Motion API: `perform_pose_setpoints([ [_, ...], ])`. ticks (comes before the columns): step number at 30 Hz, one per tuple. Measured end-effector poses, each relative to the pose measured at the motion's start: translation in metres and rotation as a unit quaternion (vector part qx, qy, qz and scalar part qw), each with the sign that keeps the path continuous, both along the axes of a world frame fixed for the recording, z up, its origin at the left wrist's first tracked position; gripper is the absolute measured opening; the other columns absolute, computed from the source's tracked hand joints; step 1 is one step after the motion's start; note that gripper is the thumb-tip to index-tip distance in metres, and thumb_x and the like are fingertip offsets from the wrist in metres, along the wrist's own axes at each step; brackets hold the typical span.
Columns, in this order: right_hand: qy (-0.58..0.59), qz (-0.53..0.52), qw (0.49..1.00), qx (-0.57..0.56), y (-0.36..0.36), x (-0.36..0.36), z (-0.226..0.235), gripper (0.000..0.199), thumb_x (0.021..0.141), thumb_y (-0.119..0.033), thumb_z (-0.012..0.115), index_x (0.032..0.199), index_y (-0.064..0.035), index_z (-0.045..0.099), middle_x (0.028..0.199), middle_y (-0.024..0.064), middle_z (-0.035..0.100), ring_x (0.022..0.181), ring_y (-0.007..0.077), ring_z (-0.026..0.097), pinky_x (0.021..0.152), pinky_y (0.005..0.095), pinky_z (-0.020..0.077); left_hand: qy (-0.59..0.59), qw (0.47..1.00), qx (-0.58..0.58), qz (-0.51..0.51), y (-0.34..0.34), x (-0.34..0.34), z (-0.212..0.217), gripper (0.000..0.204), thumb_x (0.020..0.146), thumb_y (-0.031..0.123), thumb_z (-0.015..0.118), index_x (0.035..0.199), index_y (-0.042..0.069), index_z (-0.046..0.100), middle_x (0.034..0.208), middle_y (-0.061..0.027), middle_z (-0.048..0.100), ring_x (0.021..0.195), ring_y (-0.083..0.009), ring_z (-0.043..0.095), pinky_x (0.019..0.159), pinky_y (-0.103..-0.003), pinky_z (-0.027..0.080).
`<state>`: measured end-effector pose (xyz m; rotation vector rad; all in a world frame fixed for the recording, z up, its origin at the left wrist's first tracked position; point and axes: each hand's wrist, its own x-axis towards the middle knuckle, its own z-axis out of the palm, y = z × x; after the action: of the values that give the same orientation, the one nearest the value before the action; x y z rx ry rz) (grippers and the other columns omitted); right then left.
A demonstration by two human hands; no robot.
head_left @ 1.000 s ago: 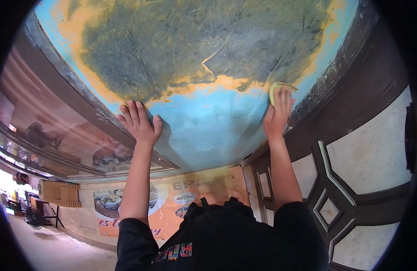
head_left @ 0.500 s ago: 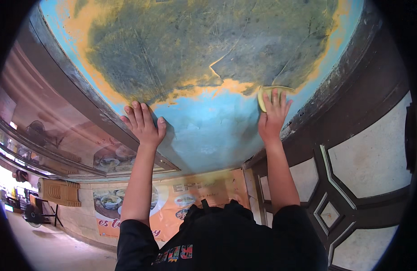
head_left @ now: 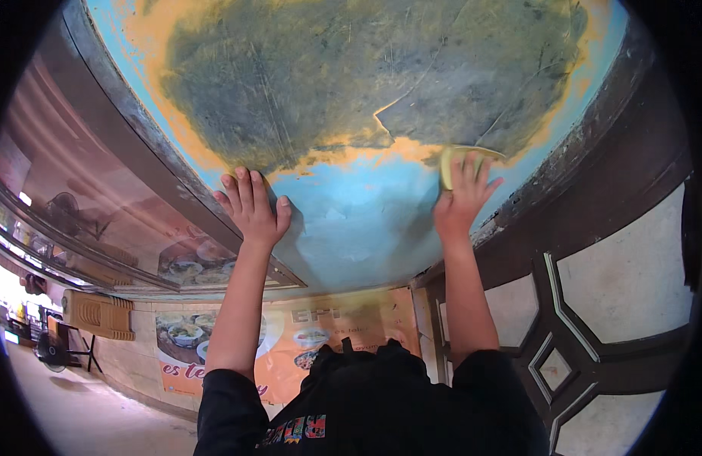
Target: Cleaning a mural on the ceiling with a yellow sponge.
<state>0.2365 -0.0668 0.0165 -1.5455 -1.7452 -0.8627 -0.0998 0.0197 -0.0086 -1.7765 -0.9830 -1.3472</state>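
My right hand presses a thin pale yellow sheet, apparently sandpaper, against the wall. The sheet lies under the fingers at the lower border of a large dark grey patch, and its upper edge curls out past the fingertips. Slightly spread, the fingers look a little blurred. Flat on the light blue paint by the patch's lower left edge rests my left hand, fingers stretched and nothing in it. Uneven orange-yellow paint rims the patch, and a crack runs up through the grey.
A dark brown door with pale panels stands on the right. Along the left runs a brown-framed glass pane with reflections. Behind me are an orange food banner, stacked tan plastic stools and a black fan.
The view has shifted, so the wall patch sits farther right in the picture. My right hand has slid slightly left along the wall with the sandpaper; my left hand stays planted.
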Motion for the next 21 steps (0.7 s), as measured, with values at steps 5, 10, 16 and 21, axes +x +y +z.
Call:
perform_pose_setpoints([
  [5, -0.010, 0.001, 0.998, 0.066, 0.004, -0.008, 0.001, 0.052, 0.079, -0.009, 0.050, 0.131, -0.0115, 0.053, 0.146, 0.0128, 0.038, 0.139, 0.0444, 0.020, 0.106, 0.0690, 0.0001, 0.000, 1.000, 0.012, 0.002, 0.007, 0.007, 0.001, 0.063, 0.094, 0.040, 0.038, 0.144, 0.002, 0.032, 0.153, -0.0142, 0.025, 0.143, -0.0361, 0.013, 0.114, -0.052, 0.000],
  [10, 0.114, -0.018, 0.986, 0.124, 0.018, 0.011, 0.002, 0.053, 0.078, -0.013, 0.049, 0.130, -0.0169, 0.054, 0.143, 0.0087, 0.043, 0.138, 0.0450, 0.021, 0.104, 0.0718, -0.0030, 0.000, 1.000, 0.014, 0.002, 0.008, 0.007, -0.001, 0.064, 0.094, 0.040, 0.036, 0.145, 0.002, 0.031, 0.153, -0.0139, 0.025, 0.143, -0.0354, 0.013, 0.114, -0.052, 0.000],
  [16, -0.050, 0.037, 0.997, 0.050, 0.018, -0.014, -0.006, 0.049, 0.080, -0.010, 0.051, 0.129, -0.0174, 0.055, 0.144, 0.0053, 0.043, 0.139, 0.0425, 0.022, 0.101, 0.0740, -0.0063, -0.001, 1.000, 0.016, 0.008, 0.014, 0.009, -0.006, 0.064, 0.094, 0.041, 0.035, 0.146, 0.003, 0.029, 0.153, -0.0132, 0.024, 0.144, -0.0349, 0.012, 0.114, -0.051, -0.001],
  [21, 0.056, 0.041, 0.993, 0.091, 0.028, -0.033, -0.014, 0.053, 0.078, -0.010, 0.048, 0.131, -0.0144, 0.053, 0.146, 0.0091, 0.040, 0.139, 0.0441, 0.019, 0.103, 0.0702, -0.0087, 0.000, 1.000, 0.020, 0.007, 0.018, 0.013, -0.010, 0.065, 0.094, 0.041, 0.034, 0.146, 0.003, 0.027, 0.154, -0.0135, 0.023, 0.144, -0.0348, 0.012, 0.114, -0.051, -0.001],
])
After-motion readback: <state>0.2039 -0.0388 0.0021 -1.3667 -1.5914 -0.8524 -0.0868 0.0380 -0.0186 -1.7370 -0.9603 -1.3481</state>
